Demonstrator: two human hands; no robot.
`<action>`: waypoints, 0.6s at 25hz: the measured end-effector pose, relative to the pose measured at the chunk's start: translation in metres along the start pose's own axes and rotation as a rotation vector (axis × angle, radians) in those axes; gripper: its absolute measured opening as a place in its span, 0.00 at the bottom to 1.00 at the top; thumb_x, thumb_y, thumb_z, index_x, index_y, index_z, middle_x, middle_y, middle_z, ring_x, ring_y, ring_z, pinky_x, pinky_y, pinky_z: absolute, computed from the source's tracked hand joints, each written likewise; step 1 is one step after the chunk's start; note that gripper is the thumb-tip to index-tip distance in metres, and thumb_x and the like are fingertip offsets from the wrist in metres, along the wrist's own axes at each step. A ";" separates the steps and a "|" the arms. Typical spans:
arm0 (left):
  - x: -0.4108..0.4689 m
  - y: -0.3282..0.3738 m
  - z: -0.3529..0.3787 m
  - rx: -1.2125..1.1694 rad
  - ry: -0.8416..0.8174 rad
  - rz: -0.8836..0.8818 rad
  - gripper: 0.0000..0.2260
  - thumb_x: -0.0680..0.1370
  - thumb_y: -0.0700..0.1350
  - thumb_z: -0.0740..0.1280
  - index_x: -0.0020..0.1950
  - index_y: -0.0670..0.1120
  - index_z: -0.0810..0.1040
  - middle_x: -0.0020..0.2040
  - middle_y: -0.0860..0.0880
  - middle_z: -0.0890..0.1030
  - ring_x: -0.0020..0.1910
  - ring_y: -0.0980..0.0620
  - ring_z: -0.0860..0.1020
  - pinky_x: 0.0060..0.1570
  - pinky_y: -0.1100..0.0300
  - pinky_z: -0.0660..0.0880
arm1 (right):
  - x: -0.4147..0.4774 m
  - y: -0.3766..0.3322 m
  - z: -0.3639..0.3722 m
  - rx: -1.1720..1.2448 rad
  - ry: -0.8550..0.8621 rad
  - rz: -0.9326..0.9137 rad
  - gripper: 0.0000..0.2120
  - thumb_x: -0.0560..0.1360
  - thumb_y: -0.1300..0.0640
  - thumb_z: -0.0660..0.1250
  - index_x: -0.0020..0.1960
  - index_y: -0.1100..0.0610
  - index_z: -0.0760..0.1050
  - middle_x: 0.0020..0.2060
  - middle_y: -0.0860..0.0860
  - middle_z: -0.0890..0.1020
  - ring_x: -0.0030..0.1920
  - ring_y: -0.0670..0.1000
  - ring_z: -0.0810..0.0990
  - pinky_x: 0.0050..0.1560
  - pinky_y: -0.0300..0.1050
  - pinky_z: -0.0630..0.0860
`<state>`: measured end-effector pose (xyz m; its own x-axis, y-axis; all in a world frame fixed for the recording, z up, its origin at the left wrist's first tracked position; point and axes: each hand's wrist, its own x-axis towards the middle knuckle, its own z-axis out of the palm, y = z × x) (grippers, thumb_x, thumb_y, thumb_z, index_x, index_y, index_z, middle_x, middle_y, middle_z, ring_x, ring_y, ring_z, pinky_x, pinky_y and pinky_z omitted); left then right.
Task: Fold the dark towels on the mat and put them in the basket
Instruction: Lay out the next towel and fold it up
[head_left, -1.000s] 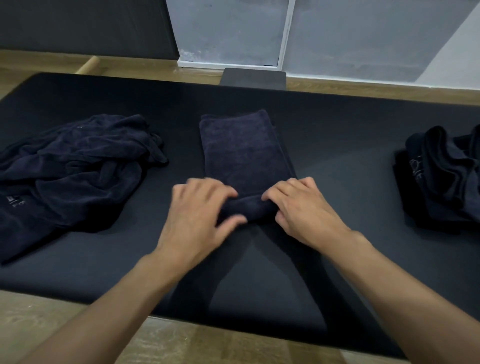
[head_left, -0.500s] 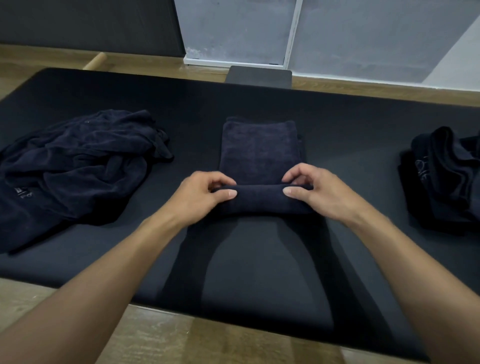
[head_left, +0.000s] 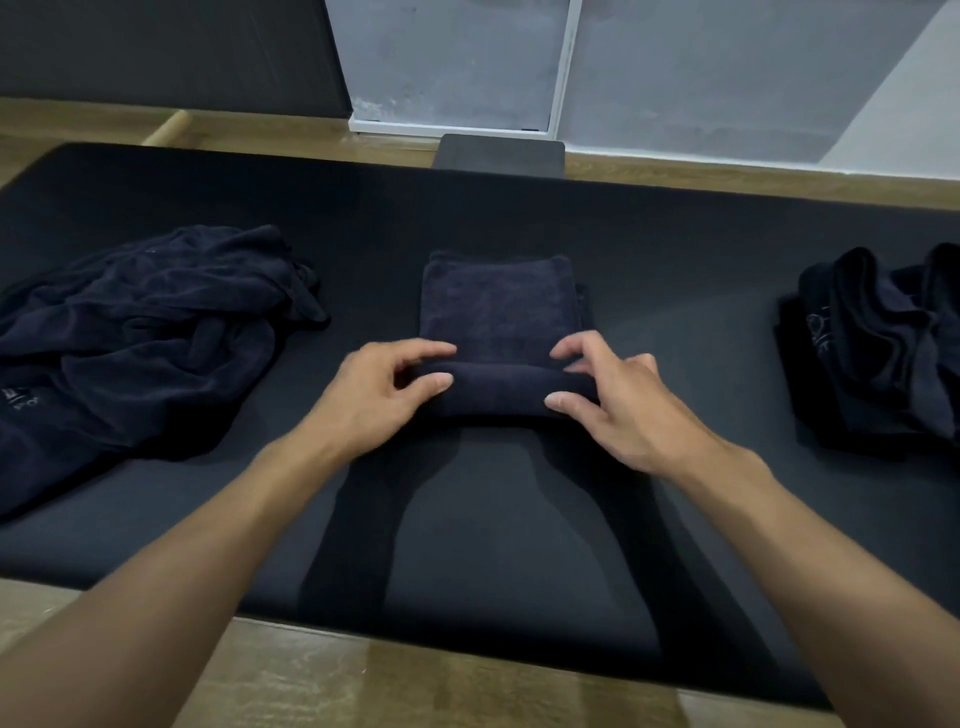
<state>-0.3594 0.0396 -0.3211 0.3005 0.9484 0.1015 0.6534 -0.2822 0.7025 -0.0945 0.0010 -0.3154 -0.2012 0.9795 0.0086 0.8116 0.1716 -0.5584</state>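
A dark navy towel lies folded into a narrow strip in the middle of the black mat. Its near end is rolled up into a thick fold. My left hand grips the left end of that roll between thumb and fingers. My right hand pinches the right end the same way. A heap of unfolded dark towels lies on the mat at the left. More dark towels are piled at the right edge; whether a basket holds them is not visible.
The mat covers a wooden table whose front edge shows at the bottom. A dark chair back stands behind the far edge, in front of a grey wall.
Both hands have lifted the towel's near end and rolled it away from me over the rest of the strip. The visible flat part is shorter. The camera has shifted slightly.
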 end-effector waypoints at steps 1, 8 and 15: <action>0.003 0.000 -0.003 -0.119 -0.049 -0.068 0.09 0.77 0.47 0.72 0.56 0.56 0.83 0.51 0.57 0.85 0.52 0.59 0.81 0.58 0.58 0.76 | 0.000 0.002 -0.002 0.089 -0.048 0.062 0.11 0.78 0.44 0.64 0.59 0.41 0.66 0.52 0.42 0.80 0.56 0.53 0.72 0.58 0.46 0.66; -0.001 0.011 0.010 0.465 0.236 0.276 0.08 0.79 0.48 0.65 0.52 0.49 0.82 0.49 0.49 0.80 0.40 0.46 0.77 0.42 0.49 0.75 | 0.017 0.000 0.013 -0.173 0.387 -0.137 0.02 0.78 0.54 0.67 0.50 0.49 0.78 0.45 0.44 0.77 0.45 0.49 0.75 0.48 0.46 0.64; -0.008 -0.009 0.013 0.037 0.075 0.102 0.17 0.74 0.50 0.72 0.63 0.51 0.81 0.55 0.53 0.81 0.55 0.53 0.79 0.60 0.54 0.75 | 0.004 0.005 0.010 -0.179 0.127 -0.212 0.19 0.75 0.41 0.67 0.58 0.53 0.76 0.50 0.47 0.80 0.49 0.49 0.79 0.53 0.46 0.70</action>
<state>-0.3591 0.0323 -0.3372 0.3148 0.9222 0.2248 0.6479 -0.3818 0.6591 -0.0967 0.0049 -0.3269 -0.3154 0.9234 0.2188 0.8449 0.3782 -0.3782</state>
